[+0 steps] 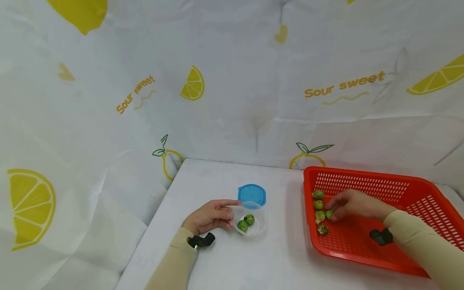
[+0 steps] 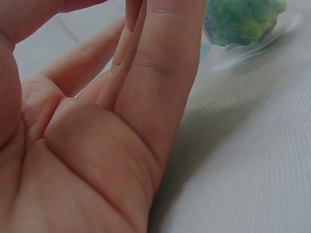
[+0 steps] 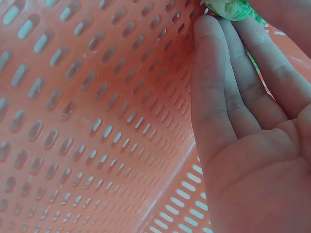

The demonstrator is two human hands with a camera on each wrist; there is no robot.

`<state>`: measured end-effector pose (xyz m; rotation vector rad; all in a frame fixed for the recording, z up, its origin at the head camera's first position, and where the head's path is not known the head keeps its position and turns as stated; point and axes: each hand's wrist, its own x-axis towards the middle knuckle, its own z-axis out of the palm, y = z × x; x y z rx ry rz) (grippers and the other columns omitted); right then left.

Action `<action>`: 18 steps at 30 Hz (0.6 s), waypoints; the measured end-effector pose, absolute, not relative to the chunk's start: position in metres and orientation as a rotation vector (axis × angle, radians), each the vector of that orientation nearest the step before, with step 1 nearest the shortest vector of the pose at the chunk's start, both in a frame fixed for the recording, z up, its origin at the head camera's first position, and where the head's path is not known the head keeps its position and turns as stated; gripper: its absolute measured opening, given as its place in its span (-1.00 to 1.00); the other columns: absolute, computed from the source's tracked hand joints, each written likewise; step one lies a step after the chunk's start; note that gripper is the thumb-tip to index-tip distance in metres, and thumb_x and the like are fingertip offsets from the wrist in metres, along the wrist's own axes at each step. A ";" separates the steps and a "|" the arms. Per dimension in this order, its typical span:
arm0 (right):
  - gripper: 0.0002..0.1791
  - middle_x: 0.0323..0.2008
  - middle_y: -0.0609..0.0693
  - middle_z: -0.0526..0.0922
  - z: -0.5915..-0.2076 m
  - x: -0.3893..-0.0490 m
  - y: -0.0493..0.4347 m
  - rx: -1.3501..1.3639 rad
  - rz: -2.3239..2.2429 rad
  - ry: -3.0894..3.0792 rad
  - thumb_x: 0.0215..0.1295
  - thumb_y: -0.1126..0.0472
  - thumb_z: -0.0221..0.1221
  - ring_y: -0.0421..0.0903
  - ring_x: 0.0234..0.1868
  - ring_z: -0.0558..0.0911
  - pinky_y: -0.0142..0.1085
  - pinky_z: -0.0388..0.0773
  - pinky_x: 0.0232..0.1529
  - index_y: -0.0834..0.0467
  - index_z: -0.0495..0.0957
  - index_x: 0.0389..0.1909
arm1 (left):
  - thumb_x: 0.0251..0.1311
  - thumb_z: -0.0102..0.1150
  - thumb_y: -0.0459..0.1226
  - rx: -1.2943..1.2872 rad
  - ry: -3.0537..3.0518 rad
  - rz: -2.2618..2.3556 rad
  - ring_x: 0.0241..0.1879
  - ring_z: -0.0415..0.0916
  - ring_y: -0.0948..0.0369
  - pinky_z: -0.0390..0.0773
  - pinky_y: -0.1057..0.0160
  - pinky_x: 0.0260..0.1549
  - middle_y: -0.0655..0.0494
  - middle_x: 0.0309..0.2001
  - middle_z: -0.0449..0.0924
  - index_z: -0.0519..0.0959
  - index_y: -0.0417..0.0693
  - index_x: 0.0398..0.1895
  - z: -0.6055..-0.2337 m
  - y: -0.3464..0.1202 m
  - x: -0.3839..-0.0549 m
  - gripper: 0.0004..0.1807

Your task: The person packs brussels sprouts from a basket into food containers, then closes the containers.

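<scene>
My left hand [image 1: 212,215] holds the near-left side of a small clear plastic container [image 1: 261,226], with the thumb at its rim. Two green Brussels sprouts [image 1: 249,219] lie in the container; one sprout [image 2: 245,22] shows beyond the fingers in the left wrist view. Inside the red basket, at its left end, my right hand [image 1: 357,204] pinches a Brussels sprout [image 1: 329,214] between thumb and fingers. Several more sprouts [image 1: 320,216] sit in a row along the basket's left wall, close to the fingertips. In the right wrist view, fingertips reach a leafy sprout [image 3: 233,10].
The red slotted basket [image 1: 366,259] stands on the right of the white table [image 1: 282,257], its walls rising around my right hand. A blue lid [image 1: 252,194] lies just behind the container. Lemon-printed white sheeting [image 1: 239,88] hangs behind and at the left.
</scene>
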<state>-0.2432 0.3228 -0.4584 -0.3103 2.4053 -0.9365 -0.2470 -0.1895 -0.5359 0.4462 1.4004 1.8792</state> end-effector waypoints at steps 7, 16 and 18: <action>-0.60 -0.04 0.05 0.83 -0.457 -0.242 0.322 -0.321 -0.925 2.414 0.32 0.16 0.49 -0.08 -0.06 0.73 -0.29 0.72 -0.03 0.25 0.77 0.11 | 0.46 0.23 -0.44 0.437 1.397 1.881 -0.24 0.77 0.29 0.83 0.29 -0.11 0.14 -0.23 0.76 0.37 -0.20 0.62 -0.534 -0.189 -0.247 -0.33; -0.63 -0.04 0.05 0.83 -0.457 -0.241 0.318 -0.291 -0.920 2.439 0.32 0.18 0.50 -0.04 -0.04 0.73 -0.22 0.75 0.00 0.24 0.78 0.08 | 0.47 0.22 -0.44 0.414 1.378 1.886 -0.25 0.77 0.29 0.82 0.30 -0.11 0.13 -0.23 0.76 0.35 -0.19 0.63 -0.533 -0.189 -0.246 -0.32; -0.65 -0.05 0.05 0.83 -0.456 -0.241 0.318 -0.292 -0.920 2.440 0.32 0.19 0.50 -0.04 -0.05 0.73 -0.27 0.73 -0.02 0.23 0.78 0.07 | 0.47 0.20 -0.45 0.412 1.379 1.885 -0.25 0.76 0.29 0.82 0.30 -0.11 0.13 -0.23 0.76 0.35 -0.19 0.63 -0.532 -0.188 -0.246 -0.32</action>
